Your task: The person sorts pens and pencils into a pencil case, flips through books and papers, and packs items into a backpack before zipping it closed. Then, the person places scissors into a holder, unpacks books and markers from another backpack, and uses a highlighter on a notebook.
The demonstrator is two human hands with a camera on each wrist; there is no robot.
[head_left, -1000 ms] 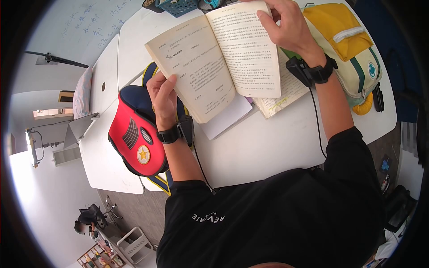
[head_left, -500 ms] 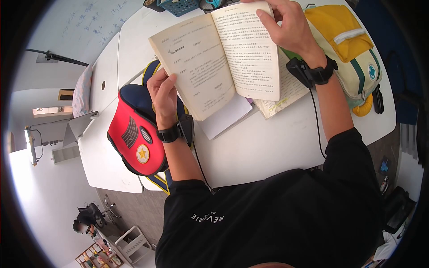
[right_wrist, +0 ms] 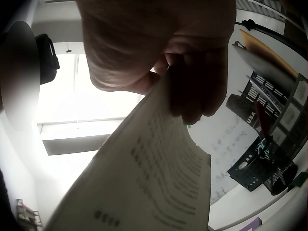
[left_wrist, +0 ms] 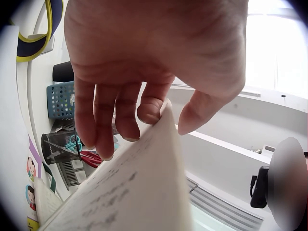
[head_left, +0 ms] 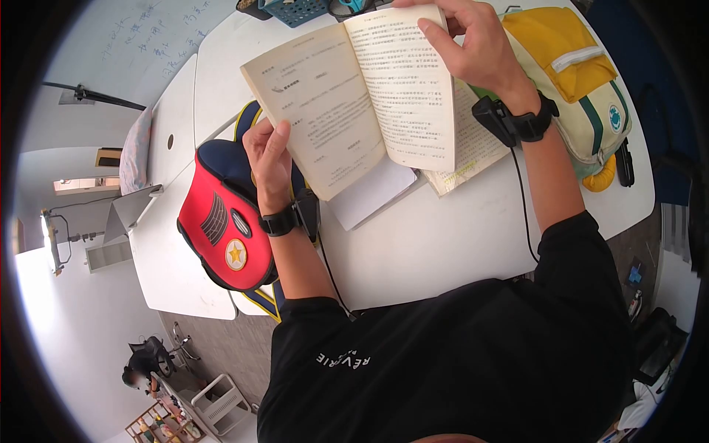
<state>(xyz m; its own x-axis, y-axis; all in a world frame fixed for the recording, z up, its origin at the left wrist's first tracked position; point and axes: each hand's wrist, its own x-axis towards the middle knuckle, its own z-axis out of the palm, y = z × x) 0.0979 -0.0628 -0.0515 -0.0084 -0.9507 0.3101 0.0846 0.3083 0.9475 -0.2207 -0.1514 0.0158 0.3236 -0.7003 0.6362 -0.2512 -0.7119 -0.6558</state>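
An open book point(head_left: 332, 111) with printed pages is held up over the white table. The left hand point(head_left: 269, 159) grips its left edge, thumb on the page and fingers behind; in the left wrist view the hand point(left_wrist: 154, 62) has its fingers on one side of the book edge point(left_wrist: 159, 183). At the upper right corner the right hand point(head_left: 484, 55) pinches the book, thumb on the page. The right wrist view shows that hand point(right_wrist: 163, 53) over the page point(right_wrist: 144, 159). Beneath lie white sheets point(head_left: 373, 196) and another open book point(head_left: 476, 151).
A red and navy bag point(head_left: 229, 229) is at the left of the table point(head_left: 413, 251). To the right lies a yellow and cream bag point(head_left: 583, 96). A blue basket point(head_left: 295, 9) stands at the far edge, and cables run from both wrists.
The book has shifted slightly left and its right-hand page has tilted, with its lower edge a little lower. Both hands keep their hold.
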